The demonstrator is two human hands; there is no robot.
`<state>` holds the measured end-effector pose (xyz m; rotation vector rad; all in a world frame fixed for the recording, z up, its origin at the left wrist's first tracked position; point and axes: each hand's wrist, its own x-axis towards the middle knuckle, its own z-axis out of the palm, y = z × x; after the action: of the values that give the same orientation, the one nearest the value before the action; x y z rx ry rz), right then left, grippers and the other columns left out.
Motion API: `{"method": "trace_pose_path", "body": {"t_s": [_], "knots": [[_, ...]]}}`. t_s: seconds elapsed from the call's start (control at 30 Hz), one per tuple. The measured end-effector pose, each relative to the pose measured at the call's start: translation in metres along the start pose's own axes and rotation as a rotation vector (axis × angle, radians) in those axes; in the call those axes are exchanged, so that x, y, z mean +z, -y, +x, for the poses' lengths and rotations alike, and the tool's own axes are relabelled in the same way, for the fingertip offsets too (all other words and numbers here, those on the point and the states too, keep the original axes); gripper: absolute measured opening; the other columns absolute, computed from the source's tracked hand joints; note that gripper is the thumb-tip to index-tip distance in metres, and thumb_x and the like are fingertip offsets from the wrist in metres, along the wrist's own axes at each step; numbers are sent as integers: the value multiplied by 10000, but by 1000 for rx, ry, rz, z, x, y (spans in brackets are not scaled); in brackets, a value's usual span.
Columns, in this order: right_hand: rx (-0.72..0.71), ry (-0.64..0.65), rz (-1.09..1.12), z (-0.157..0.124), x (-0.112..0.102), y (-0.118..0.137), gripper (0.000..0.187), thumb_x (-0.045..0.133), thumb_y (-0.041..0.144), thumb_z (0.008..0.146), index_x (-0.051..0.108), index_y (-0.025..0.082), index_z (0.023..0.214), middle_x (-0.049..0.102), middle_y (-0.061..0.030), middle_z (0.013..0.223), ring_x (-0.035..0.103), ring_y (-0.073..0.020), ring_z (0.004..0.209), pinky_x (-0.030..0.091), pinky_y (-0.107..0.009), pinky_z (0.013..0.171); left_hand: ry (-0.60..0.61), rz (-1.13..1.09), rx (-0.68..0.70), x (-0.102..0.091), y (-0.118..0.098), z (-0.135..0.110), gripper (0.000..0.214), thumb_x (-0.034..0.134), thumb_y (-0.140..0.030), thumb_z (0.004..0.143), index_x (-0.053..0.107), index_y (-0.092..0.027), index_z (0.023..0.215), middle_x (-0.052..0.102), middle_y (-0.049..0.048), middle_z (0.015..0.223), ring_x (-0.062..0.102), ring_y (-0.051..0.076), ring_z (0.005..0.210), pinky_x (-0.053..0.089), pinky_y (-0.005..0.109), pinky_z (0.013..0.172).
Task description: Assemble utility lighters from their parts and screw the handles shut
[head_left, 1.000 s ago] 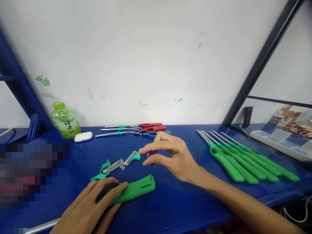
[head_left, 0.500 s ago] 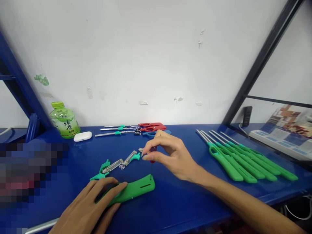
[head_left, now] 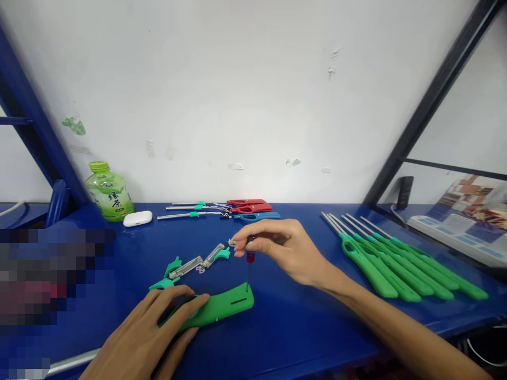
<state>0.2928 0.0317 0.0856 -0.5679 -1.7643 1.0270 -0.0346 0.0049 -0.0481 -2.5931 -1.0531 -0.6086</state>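
1. Right hand (head_left: 277, 248) arches, fingers pinching an upright screwdriver (head_left: 251, 257).
2. The screwdriver's tip meets the green handle (head_left: 224, 307) near its right end.
3. Left hand (head_left: 152, 324), palm down, clasps the handle's left part on the bench (head_left: 309, 330).

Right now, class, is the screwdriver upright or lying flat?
Upright: the screwdriver, pinched by the right hand, stands nearly vertical, its shaft pointing down onto the green lighter handle.

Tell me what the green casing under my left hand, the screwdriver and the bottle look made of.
Casing: probably plastic, satin finish, by its soft sheen and rounded edges.
Screwdriver: grip perhaps glossy plastic, by its bright red, though mostly hidden; the shaft, thin yet straight, is likely dark metal.
Bottle: likely clear, shiny plastic, since the shoulder is see-through.
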Motion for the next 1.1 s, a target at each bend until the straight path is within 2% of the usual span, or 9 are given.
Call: {"method": "trace_pose_path", "body": {"t_s": [0.13,0.27,0.37,0.47,0.57,0.7,0.8,0.93,1.1], "knots": [[-135,-53,-183,-4,6,-5,88,906,251,970,903,285,1051,841,-9,935,732,-180,799,618,-325,768,-12,6,-23,4,0,-4,542,509,-499,1155,468,-444,1692,648,-6,1610,676,286,1450,633,476,1148],[-249,-41,-340,-9,9,-2,148,872,391,1001,899,314,1125,756,-5,874,661,-177,789,588,-309,720,-27,43,-13,7,2,-9,597,500,-492,1160,387,-419,1741,650,2,1615,687,287,1442,635,466,1145],[-219,101,-329,-9,6,7,245,732,283,1112,840,303,1331,809,-52,1126,743,-187,987,635,-323,876,-41,79,-2,8,3,-10,640,498,-520,1158,336,-407,1766,667,7,1608,704,307,1424,638,480,1137],[-127,200,-197,-6,3,13,332,605,173,1150,809,276,1391,831,-64,1294,773,-198,1163,642,-329,976,-62,59,-11,4,2,-7,606,511,-538,1154,409,-410,1737,686,1,1594,718,306,1409,644,443,1128],[-65,126,-95,-5,4,10,334,625,122,1110,850,271,1307,867,-25,1077,805,-180,995,664,-289,843,-78,37,-2,-1,1,0,560,521,-537,1154,476,-417,1699,716,-17,1560,737,297,1384,657,435,1110],[-134,-5,-183,-4,10,3,228,738,128,1046,887,268,1149,844,-3,968,754,-159,812,643,-286,768,-99,-8,26,-5,0,4,532,538,-525,1154,533,-381,1666,742,-13,1529,756,272,1354,648,410,1126],[-200,-57,-282,-4,12,1,70,828,233,1028,881,255,988,831,-3,920,723,-168,804,610,-315,799,-106,-8,12,-5,-1,4,515,552,-526,1148,570,-368,1638,754,-10,1508,751,270,1359,654,384,1112],[-263,-77,-329,-4,14,-1,113,895,326,988,857,243,921,807,3,858,699,-175,806,576,-329,799,-90,23,6,-5,-1,4,507,529,-533,1153,575,-367,1630,753,-8,1502,755,276,1349,655,401,1109],[-163,-91,-276,-1,10,6,119,913,337,964,859,248,905,827,0,885,722,-173,800,599,-328,776,-139,-11,23,-7,-1,10,496,503,-555,1165,589,-360,1613,791,-7,1417,786,231,1287,659,308,1066]]}}
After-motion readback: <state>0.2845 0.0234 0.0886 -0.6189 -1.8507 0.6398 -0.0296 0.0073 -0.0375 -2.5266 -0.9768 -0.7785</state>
